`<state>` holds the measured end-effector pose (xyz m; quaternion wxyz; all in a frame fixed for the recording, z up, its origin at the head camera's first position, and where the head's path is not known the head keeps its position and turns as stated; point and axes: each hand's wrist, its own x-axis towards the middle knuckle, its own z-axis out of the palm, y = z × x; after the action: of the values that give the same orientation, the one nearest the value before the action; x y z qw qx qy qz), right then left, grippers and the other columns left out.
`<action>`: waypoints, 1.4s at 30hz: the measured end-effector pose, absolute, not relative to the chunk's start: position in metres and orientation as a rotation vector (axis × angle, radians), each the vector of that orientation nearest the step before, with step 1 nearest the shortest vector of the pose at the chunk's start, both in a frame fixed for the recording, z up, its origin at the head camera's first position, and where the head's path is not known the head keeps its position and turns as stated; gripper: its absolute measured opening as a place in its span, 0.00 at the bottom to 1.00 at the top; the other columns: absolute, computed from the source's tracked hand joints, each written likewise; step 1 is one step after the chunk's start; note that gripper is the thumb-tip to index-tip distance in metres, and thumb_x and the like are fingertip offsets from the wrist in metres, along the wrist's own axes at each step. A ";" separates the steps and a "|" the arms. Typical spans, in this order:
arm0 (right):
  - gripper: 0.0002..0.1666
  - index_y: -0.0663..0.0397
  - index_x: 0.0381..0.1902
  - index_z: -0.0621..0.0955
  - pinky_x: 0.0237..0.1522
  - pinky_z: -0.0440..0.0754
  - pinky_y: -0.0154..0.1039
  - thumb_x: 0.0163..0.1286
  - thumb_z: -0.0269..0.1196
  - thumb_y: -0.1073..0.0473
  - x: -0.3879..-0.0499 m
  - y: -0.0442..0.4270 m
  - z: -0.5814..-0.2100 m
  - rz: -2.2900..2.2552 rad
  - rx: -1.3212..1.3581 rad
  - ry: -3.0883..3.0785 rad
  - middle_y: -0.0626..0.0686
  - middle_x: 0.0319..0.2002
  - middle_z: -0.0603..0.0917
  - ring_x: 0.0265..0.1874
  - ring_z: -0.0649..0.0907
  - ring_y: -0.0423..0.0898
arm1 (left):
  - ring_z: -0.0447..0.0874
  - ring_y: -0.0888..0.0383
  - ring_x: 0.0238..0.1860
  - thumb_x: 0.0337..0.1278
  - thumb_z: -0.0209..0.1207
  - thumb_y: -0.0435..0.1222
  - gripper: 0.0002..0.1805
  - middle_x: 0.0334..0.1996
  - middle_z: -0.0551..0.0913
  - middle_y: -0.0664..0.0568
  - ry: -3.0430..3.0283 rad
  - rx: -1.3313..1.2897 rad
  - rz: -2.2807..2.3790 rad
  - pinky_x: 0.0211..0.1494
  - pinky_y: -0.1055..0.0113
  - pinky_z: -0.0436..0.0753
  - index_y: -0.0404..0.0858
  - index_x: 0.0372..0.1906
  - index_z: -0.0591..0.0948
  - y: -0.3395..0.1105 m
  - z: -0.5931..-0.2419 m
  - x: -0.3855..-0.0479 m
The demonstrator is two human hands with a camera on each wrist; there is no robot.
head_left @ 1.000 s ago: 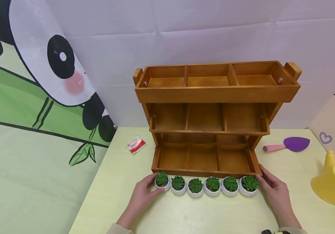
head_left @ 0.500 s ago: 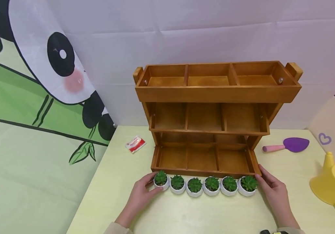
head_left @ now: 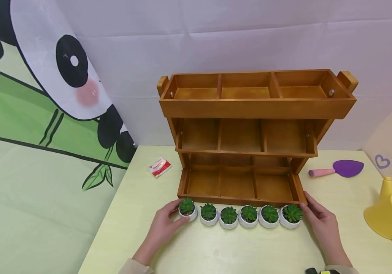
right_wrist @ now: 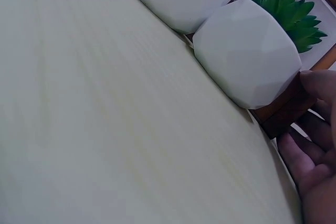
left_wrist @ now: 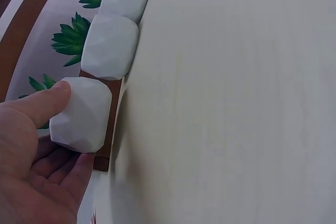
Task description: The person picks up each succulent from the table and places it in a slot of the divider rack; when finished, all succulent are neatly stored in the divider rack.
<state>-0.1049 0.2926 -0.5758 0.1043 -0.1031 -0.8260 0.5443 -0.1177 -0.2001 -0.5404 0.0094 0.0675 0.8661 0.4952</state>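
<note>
A row of potted succulents in white faceted pots stands along the front of a three-tier wooden shelf [head_left: 257, 108]. My left hand [head_left: 163, 224] grips the leftmost potted succulent [head_left: 188, 210], its thumb on the near side of the white pot in the left wrist view. A small gap parts this pot from the neighbouring succulent [head_left: 208, 214]. At the shelf's lower right front corner, my right hand [head_left: 324, 222] holds the wood between thumb and fingers, close beside the rightmost succulent [head_left: 292, 216]. The right wrist view shows the thumb by that pot [right_wrist: 247, 53].
A red and white packet [head_left: 159, 167] lies left of the shelf. To the right are a purple toy trowel [head_left: 348, 168] with a pink handle and a yellow watering can [head_left: 389, 215]. The shelf's tiers are divided into compartments. A dark object [head_left: 320, 271] shows at the bottom edge.
My left hand has shifted the leftmost succulent slightly left and toward the shelf, widening the gap to its neighbour. The right hand stays at the shelf corner.
</note>
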 end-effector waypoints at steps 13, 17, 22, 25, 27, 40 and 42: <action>0.32 0.49 0.76 0.73 0.50 0.75 0.16 0.78 0.65 0.50 -0.103 0.296 -0.574 1.596 -0.314 -2.432 0.53 0.68 0.76 0.52 0.76 0.18 | 0.81 0.45 0.64 0.55 0.77 0.33 0.33 0.64 0.81 0.46 2.644 0.255 1.624 0.62 0.60 0.82 0.37 0.67 0.80 -0.201 -0.527 -0.125; 0.32 0.49 0.76 0.73 0.50 0.75 0.16 0.78 0.64 0.50 -0.104 0.297 -0.574 1.594 -0.306 -2.437 0.53 0.68 0.76 0.53 0.75 0.18 | 0.81 0.46 0.64 0.54 0.77 0.32 0.33 0.64 0.81 0.46 2.616 0.267 1.650 0.63 0.58 0.82 0.38 0.67 0.81 -0.201 -0.521 -0.126; 0.32 0.50 0.76 0.73 0.50 0.75 0.16 0.78 0.64 0.50 -0.103 0.297 -0.575 1.597 -0.304 -2.437 0.54 0.69 0.75 0.53 0.75 0.18 | 0.81 0.45 0.64 0.55 0.77 0.33 0.32 0.64 0.81 0.46 2.602 0.262 1.653 0.63 0.55 0.82 0.39 0.66 0.81 -0.201 -0.515 -0.128; 0.33 0.50 0.76 0.73 0.50 0.75 0.16 0.78 0.64 0.50 -0.103 0.296 -0.575 1.602 -0.316 -2.440 0.54 0.68 0.76 0.53 0.75 0.18 | 0.81 0.45 0.64 0.55 0.77 0.33 0.32 0.65 0.81 0.46 2.597 0.267 1.661 0.62 0.53 0.82 0.39 0.66 0.81 -0.200 -0.510 -0.129; 0.33 0.50 0.76 0.73 0.50 0.75 0.15 0.78 0.64 0.49 -0.103 0.296 -0.575 1.604 -0.324 -2.445 0.53 0.68 0.76 0.53 0.75 0.18 | 0.81 0.45 0.64 0.55 0.77 0.33 0.32 0.65 0.81 0.46 2.594 0.272 1.665 0.62 0.52 0.82 0.39 0.66 0.81 -0.200 -0.507 -0.130; 0.33 0.49 0.76 0.72 0.51 0.74 0.15 0.79 0.63 0.49 -0.107 0.294 -0.578 1.585 -0.315 -2.464 0.56 0.70 0.74 0.55 0.74 0.18 | 0.79 0.43 0.67 0.56 0.77 0.36 0.35 0.67 0.79 0.45 2.598 0.166 1.673 0.60 0.55 0.83 0.38 0.70 0.79 -0.193 -0.493 -0.144; 0.32 0.49 0.76 0.73 0.51 0.74 0.15 0.78 0.64 0.49 -0.107 0.294 -0.579 1.581 -0.315 -2.462 0.56 0.70 0.74 0.55 0.74 0.18 | 0.79 0.43 0.67 0.56 0.77 0.36 0.36 0.67 0.79 0.45 2.598 0.146 1.671 0.60 0.56 0.83 0.39 0.70 0.78 -0.191 -0.492 -0.147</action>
<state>-0.1073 0.2935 -0.5787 0.0990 -0.1065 -0.8325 0.5346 -0.1470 -0.1914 -0.4920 0.0243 0.0473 0.8399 0.5402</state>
